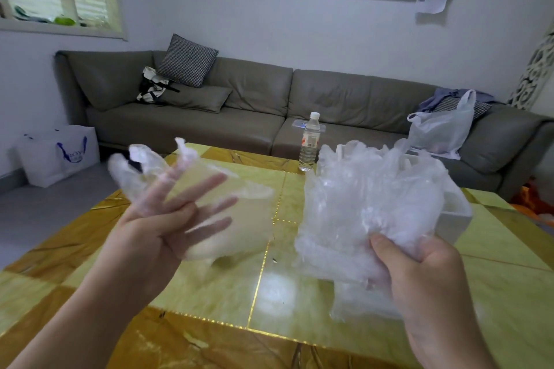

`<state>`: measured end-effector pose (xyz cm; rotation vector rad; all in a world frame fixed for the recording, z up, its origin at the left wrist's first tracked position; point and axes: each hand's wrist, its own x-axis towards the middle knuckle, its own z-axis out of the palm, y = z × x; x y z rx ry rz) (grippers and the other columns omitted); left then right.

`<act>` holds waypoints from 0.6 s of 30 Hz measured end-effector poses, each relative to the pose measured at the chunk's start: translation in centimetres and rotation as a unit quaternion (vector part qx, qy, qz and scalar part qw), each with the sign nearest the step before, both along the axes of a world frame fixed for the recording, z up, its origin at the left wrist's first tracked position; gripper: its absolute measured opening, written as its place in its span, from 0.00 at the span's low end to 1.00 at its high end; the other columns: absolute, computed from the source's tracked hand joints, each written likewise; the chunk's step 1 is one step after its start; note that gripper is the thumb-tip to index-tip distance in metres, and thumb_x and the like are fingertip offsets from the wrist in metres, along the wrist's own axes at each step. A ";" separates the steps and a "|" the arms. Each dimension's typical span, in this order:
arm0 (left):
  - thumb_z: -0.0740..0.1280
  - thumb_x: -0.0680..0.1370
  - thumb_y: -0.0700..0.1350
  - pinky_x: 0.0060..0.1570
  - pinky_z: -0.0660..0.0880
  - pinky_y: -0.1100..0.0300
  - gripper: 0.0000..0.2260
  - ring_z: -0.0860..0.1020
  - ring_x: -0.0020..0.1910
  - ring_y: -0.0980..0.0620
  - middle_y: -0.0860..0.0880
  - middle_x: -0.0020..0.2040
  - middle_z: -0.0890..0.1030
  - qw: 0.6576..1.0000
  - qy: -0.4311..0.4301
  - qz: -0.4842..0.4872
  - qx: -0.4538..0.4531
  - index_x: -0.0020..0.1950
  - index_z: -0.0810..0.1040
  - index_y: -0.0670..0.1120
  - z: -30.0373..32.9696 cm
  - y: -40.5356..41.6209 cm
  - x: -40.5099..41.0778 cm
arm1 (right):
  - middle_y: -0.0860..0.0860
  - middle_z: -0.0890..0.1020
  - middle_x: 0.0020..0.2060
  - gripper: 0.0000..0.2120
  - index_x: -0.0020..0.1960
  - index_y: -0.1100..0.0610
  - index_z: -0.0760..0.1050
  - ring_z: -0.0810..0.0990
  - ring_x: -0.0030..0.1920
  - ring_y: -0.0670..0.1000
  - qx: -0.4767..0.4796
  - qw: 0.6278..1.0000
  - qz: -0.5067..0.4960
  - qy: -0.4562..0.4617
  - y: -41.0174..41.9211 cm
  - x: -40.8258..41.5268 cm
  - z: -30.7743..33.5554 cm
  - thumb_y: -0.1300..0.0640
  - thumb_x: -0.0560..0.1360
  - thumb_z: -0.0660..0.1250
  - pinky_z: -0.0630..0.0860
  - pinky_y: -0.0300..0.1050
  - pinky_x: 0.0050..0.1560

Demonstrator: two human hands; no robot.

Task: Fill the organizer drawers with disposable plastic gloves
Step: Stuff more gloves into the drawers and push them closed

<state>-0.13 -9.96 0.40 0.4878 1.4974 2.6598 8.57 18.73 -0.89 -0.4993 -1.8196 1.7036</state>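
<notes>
A grey sofa (239, 105) runs behind the yellow bench (209, 293). The left hand (168, 219) is spread wide, a thin glove (209, 189) clinging blurrily to its fingers. The right hand (419, 272) clutches a crumpled bundle of gloves (365, 207) before the white organizer (455, 216).

I see bare table (209, 293) surface between my hands, passage open at centre, water bottle (309, 142) upright at far edge, white organizer (455, 219) blocking right side behind glove bundle (359, 213).

water bottle (309, 142) upright on yellow table (209, 293) | grey sofa (239, 111) behind | checked cushion (187, 60)
</notes>
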 end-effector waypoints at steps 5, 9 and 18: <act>0.67 0.70 0.33 0.53 0.83 0.51 0.30 0.81 0.65 0.45 0.44 0.69 0.81 0.993 -0.011 -0.054 0.102 0.73 0.77 0.48 0.8 1.5 0.9 | 0.54 0.88 0.36 0.03 0.44 0.58 0.84 0.88 0.35 0.57 0.008 0.996 0.071 -0.058 -1.7 0.1 0.1 0.61 0.77 0.76 0.86 0.61 0.38; 0.58 0.76 0.29 0.53 0.83 0.49 0.31 0.82 0.64 0.40 0.46 0.66 0.83 0.994 -0.001 -0.105 0.004 0.71 0.78 0.56 0.2 5.7 3.3 | 0.59 0.83 0.29 0.07 0.40 0.65 0.79 0.79 0.25 0.58 -0.057 0.983 0.151 -0.084 -3.6 -0.3 -1.0 0.69 0.76 0.74 0.77 0.47 0.24; 0.64 0.83 0.31 0.59 0.82 0.55 0.32 0.81 0.64 0.57 0.61 0.63 0.83 0.954 0.077 0.040 -0.288 0.73 0.70 0.67 -2.0 6.8 3.9 | 0.72 0.85 0.50 0.29 0.59 0.75 0.75 0.87 0.48 0.71 -0.143 0.959 0.225 -0.094 -4.7 -0.1 -1.3 0.62 0.64 0.80 0.84 0.70 0.50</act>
